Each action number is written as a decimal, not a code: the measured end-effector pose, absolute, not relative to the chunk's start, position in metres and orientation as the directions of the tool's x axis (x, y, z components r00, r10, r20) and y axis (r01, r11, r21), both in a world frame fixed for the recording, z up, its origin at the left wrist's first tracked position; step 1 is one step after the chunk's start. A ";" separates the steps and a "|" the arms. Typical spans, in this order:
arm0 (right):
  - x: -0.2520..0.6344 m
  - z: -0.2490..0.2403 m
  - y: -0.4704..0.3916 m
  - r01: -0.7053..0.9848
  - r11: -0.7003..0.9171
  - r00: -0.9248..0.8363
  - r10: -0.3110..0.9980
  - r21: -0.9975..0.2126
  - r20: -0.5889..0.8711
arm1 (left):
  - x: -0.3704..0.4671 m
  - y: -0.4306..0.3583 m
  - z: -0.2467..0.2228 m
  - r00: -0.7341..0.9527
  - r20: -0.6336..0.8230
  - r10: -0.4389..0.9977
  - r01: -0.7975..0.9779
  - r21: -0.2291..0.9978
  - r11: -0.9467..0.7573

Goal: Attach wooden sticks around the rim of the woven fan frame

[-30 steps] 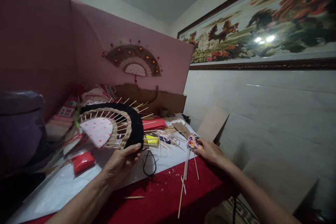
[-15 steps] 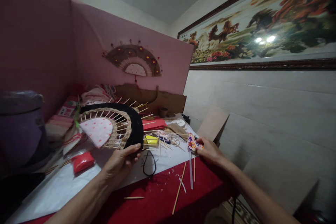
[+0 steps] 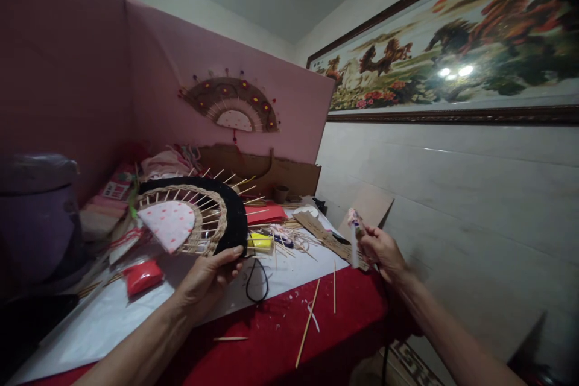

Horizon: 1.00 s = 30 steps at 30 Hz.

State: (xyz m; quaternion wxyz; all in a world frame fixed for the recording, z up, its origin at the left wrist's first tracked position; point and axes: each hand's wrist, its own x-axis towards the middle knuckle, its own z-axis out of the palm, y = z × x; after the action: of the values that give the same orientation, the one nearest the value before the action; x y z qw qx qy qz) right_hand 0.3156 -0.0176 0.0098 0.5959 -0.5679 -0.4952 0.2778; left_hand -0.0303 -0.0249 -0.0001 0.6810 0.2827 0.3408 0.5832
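My left hand (image 3: 210, 283) grips the lower right edge of a handmade fan (image 3: 236, 217), thumb on top. The fan has a black outer band, a woven straw-coloured ring, thin wooden sticks poking past the rim, and a white half-round centre with red dots. A black cord loop (image 3: 257, 289) lies just below its edge. Off to the right, my right hand (image 3: 382, 250) pinches a small floral-patterned piece (image 3: 355, 222), seen nearly edge-on, with a pale strip (image 3: 354, 250) hanging from it. Its printed face is mostly turned away.
Loose sticks (image 3: 308, 322) and white scraps lie on the red cloth (image 3: 253, 356). Behind are a yellow packet (image 3: 261, 241), red paper (image 3: 266, 213) and a corrugated cardboard piece (image 3: 323, 232). A red packet (image 3: 143, 277) sits left. A finished fan (image 3: 235, 102) hangs on the pink panel.
My right hand has lifted and moved right with the floral piece, turning it edge-on and baring the cardboard behind. My left hand and the fan have stayed nearly still.
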 end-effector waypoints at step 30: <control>0.165 0.046 -0.081 0.043 -0.131 -0.358 0.924 -0.990 -0.138 | -0.029 -0.023 -0.005 0.135 -0.099 0.986 -0.566 0.809 0.158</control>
State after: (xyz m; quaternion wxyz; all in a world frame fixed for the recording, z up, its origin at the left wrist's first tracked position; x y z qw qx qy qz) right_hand 0.1646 -0.0807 0.0455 0.3600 -0.4376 -0.5520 0.6117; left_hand -0.0290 -0.0225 -0.0049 0.6841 0.3152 0.3334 0.5670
